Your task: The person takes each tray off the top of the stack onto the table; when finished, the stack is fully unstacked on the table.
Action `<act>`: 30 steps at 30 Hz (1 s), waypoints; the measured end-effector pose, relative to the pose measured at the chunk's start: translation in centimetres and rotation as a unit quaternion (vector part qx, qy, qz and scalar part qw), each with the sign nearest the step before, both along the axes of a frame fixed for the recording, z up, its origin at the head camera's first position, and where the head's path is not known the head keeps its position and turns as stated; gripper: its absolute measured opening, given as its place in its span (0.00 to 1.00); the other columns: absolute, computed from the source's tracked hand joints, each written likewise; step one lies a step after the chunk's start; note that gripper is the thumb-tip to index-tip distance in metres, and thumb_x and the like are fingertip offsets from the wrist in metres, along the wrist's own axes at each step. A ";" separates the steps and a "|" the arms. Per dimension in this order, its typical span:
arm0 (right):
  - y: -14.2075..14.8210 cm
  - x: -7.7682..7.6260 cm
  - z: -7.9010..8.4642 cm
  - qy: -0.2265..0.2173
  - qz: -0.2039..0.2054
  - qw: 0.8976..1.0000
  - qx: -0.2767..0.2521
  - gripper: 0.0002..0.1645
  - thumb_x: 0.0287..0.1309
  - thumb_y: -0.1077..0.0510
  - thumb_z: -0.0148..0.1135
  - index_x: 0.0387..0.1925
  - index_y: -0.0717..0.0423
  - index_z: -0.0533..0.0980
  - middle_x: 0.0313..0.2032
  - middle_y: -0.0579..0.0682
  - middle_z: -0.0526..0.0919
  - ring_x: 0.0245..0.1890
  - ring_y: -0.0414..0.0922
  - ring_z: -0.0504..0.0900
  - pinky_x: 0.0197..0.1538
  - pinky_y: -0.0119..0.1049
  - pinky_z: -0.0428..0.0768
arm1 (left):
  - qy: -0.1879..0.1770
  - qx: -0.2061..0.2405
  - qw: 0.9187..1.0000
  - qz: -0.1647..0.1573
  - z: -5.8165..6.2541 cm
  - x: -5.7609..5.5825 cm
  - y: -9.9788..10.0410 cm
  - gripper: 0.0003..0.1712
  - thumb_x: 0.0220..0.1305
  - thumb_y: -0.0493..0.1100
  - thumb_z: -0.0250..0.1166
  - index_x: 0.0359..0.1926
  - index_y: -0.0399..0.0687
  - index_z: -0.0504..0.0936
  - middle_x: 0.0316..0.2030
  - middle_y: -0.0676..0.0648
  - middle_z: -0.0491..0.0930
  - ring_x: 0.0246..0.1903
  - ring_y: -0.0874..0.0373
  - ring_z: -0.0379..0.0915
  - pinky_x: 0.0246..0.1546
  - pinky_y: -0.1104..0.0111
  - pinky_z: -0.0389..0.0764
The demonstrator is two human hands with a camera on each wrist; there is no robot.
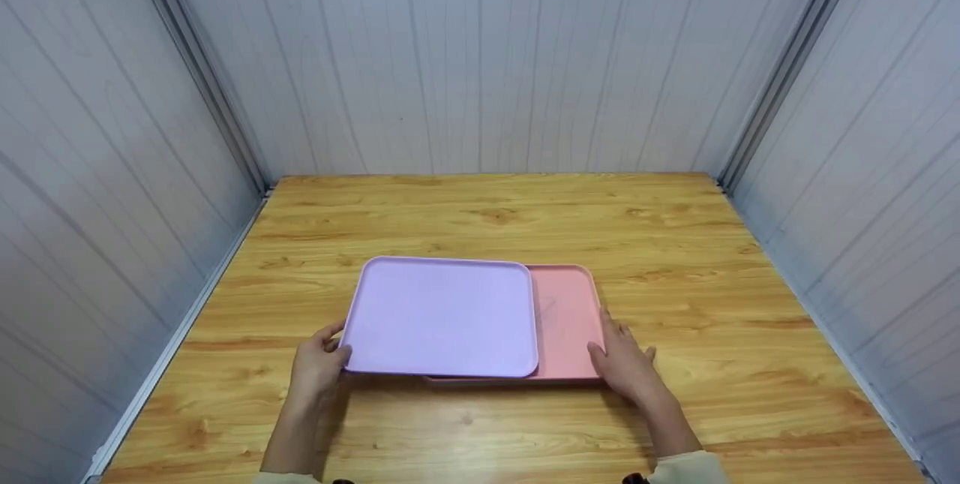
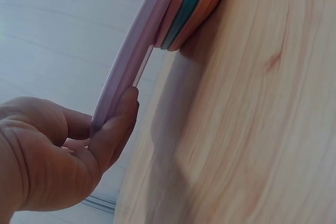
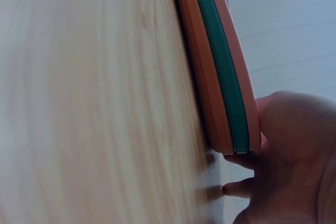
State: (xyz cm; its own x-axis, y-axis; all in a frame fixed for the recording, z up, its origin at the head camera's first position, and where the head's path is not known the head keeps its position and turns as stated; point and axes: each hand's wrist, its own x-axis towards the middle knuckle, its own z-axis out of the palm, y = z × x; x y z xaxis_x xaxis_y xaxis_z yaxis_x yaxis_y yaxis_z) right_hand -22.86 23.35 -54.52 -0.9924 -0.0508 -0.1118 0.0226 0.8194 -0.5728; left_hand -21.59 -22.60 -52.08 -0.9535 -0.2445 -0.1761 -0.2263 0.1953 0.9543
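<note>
A light purple tray (image 1: 442, 319) lies shifted left over a pink tray (image 1: 566, 326), its left end jutting past the stack. My left hand (image 1: 319, 360) pinches the purple tray's near-left edge, thumb above and fingers beneath; the left wrist view shows this end raised off the table. Under the pink tray, a green tray (image 3: 223, 61) and orange layers (image 3: 202, 66) show at the stack's edge. My right hand (image 1: 622, 356) rests against the stack's right end, thumb over the pink tray's rim, the other fingers spread along the side and down toward the table.
The stack sits on a wood-grain table (image 1: 480, 221) near its front middle. Pale panel walls stand at the back (image 1: 480, 56), left (image 1: 112, 169) and right (image 1: 862, 169), with metal strips along the corners.
</note>
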 end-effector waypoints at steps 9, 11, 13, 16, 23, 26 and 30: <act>-0.1 -0.2 0.0 -0.007 -0.002 1.000 0.011 0.39 0.76 0.57 0.45 0.79 0.62 0.43 0.74 0.67 0.58 0.75 0.68 0.49 0.62 0.83 0.33 | 0.008 -0.041 0.999 0.006 0.0 0.2 -1.4 0.26 0.66 0.26 0.54 0.65 0.21 0.69 0.55 0.22 0.75 0.50 0.41 0.80 0.42 0.65 0.86; -0.1 -0.2 0.0 -0.003 0.000 1.000 0.017 0.38 0.76 0.59 0.44 0.79 0.62 0.44 0.73 0.67 0.60 0.74 0.68 0.50 0.61 0.83 0.35 | 0.009 -0.043 0.999 0.006 0.1 0.2 -1.7 0.26 0.66 0.26 0.54 0.65 0.21 0.69 0.55 0.22 0.76 0.47 0.44 0.81 0.38 0.67 0.86; 0.0 -0.1 0.0 0.002 0.002 1.000 0.020 0.38 0.76 0.60 0.43 0.79 0.62 0.45 0.72 0.68 0.61 0.74 0.69 0.52 0.61 0.83 0.35 | 0.008 -0.043 0.999 0.007 0.0 0.2 -2.1 0.26 0.66 0.27 0.54 0.65 0.21 0.69 0.55 0.22 0.76 0.43 0.47 0.82 0.33 0.69 0.85; 0.0 0.0 0.0 0.013 0.007 1.000 0.022 0.37 0.75 0.61 0.43 0.79 0.63 0.45 0.71 0.68 0.63 0.73 0.68 0.53 0.61 0.84 0.37 | 0.006 -0.054 0.998 0.015 -0.2 0.3 -2.6 0.26 0.65 0.27 0.55 0.64 0.21 0.71 0.53 0.23 0.78 0.39 0.51 0.83 0.28 0.70 0.83; 0.1 0.2 0.1 0.033 0.020 0.999 0.027 0.36 0.75 0.63 0.41 0.79 0.64 0.46 0.69 0.70 0.65 0.72 0.69 0.56 0.58 0.86 0.40 | 0.003 -0.069 0.998 0.011 -0.3 0.5 -3.9 0.26 0.66 0.27 0.55 0.65 0.21 0.70 0.56 0.22 0.75 0.53 0.37 0.78 0.41 0.66 0.86; 0.0 0.1 0.2 0.033 0.018 0.999 0.033 0.36 0.75 0.63 0.42 0.78 0.65 0.47 0.69 0.70 0.66 0.72 0.68 0.58 0.59 0.86 0.41 | -0.003 -0.047 0.999 0.014 -0.3 0.6 -4.3 0.27 0.67 0.26 0.54 0.66 0.21 0.68 0.58 0.21 0.73 0.56 0.35 0.75 0.44 0.64 0.86; 0.0 0.1 0.2 0.034 0.015 0.999 0.035 0.36 0.75 0.63 0.42 0.78 0.65 0.47 0.69 0.69 0.66 0.72 0.67 0.58 0.59 0.86 0.41 | -0.010 -0.009 1.000 0.018 -0.5 0.8 -5.0 0.27 0.67 0.25 0.52 0.67 0.21 0.66 0.60 0.21 0.70 0.53 0.40 0.78 0.43 0.64 0.86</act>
